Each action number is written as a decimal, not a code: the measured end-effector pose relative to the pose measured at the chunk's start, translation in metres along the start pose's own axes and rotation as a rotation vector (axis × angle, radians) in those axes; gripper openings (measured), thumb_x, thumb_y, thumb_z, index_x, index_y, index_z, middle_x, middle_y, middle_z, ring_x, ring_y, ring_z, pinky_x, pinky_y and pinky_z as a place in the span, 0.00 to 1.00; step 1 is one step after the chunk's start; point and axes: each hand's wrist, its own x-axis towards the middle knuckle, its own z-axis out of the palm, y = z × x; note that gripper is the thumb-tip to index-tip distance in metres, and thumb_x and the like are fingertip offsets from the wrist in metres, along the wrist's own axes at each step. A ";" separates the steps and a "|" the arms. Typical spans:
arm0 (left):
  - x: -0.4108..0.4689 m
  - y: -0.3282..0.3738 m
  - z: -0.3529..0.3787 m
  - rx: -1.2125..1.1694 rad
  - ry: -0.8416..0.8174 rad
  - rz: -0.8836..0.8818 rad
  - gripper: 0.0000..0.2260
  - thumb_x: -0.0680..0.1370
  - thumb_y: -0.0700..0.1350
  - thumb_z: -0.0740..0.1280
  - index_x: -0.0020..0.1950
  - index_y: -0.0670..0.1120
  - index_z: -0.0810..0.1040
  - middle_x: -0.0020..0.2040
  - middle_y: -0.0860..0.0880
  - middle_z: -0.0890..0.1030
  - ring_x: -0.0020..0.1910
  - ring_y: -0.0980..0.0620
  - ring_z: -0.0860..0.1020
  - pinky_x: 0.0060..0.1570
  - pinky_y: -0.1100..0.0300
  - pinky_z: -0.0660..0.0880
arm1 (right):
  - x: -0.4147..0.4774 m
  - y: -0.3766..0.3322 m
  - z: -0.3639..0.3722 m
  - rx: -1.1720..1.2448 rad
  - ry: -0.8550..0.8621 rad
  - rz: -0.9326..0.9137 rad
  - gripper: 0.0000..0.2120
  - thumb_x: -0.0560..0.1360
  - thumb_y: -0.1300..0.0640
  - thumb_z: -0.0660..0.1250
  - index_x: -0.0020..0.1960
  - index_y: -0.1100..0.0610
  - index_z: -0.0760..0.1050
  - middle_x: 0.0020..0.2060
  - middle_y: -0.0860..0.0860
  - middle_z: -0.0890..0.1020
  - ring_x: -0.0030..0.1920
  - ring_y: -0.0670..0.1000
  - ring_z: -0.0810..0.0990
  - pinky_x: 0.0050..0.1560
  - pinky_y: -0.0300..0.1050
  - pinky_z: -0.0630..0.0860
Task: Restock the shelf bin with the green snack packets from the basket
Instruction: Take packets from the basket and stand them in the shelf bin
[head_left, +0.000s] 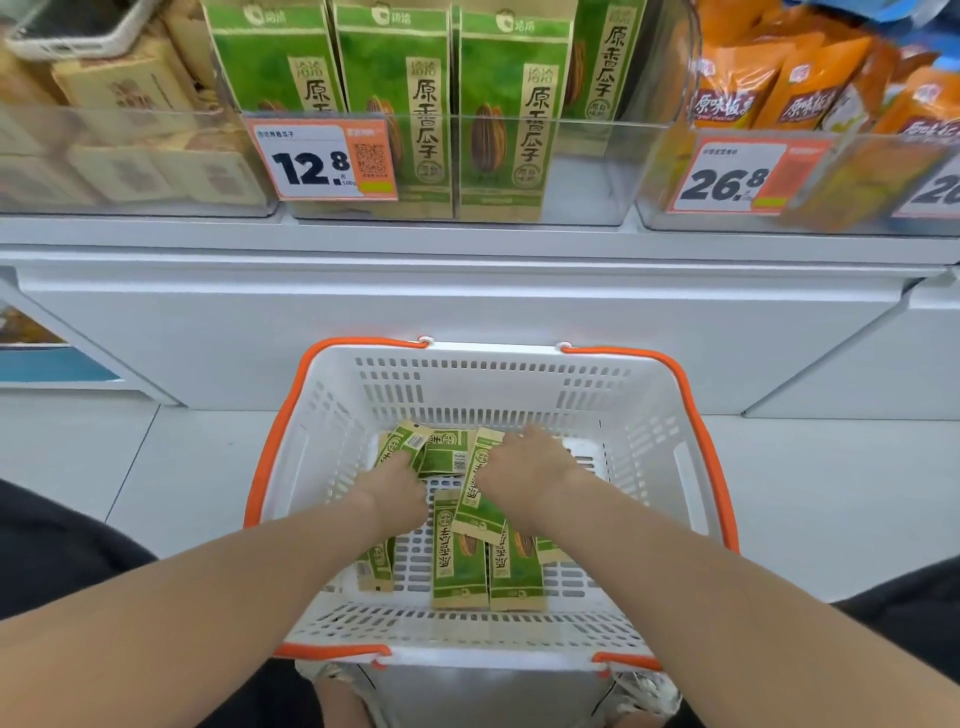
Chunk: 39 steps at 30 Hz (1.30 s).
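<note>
White shop shelving (467, 312) faces us, its clear plastic bin (597, 171) holding upright green packets (498, 104). Below it, our slotted white basket (519, 349) with orange handles (284, 421) holds more flat packets (460, 566). Inside it, our left hand (400, 486) pinches a tilted packet (408, 444) and our right hand (524, 462) grips a slanted packet (480, 506).

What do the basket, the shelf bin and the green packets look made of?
Basket: moulded white plastic, slotted walls, orange handles. Shelf bin: clear glossy plastic, contents visible through it. Green packets: probably matte paper, tan edges; could be film.
</note>
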 end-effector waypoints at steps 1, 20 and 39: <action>0.000 0.000 0.000 -0.002 0.007 -0.009 0.06 0.81 0.45 0.72 0.58 0.48 0.83 0.51 0.49 0.84 0.50 0.46 0.80 0.61 0.45 0.70 | -0.001 -0.001 -0.002 0.032 0.005 0.000 0.05 0.80 0.62 0.68 0.54 0.54 0.78 0.53 0.53 0.82 0.57 0.57 0.79 0.67 0.59 0.73; -0.046 -0.039 -0.063 -0.311 0.458 -0.113 0.15 0.82 0.44 0.70 0.68 0.51 0.76 0.63 0.49 0.82 0.64 0.45 0.78 0.75 0.46 0.65 | -0.031 0.024 -0.015 0.339 0.005 0.218 0.08 0.81 0.60 0.64 0.59 0.56 0.75 0.45 0.51 0.75 0.43 0.55 0.77 0.39 0.49 0.72; -0.129 -0.088 -0.199 -1.650 1.259 -0.503 0.07 0.87 0.49 0.60 0.63 0.49 0.69 0.49 0.50 0.83 0.40 0.54 0.83 0.38 0.58 0.79 | -0.077 0.063 -0.066 2.129 0.940 0.407 0.09 0.85 0.57 0.64 0.65 0.54 0.73 0.55 0.52 0.85 0.55 0.53 0.86 0.51 0.49 0.82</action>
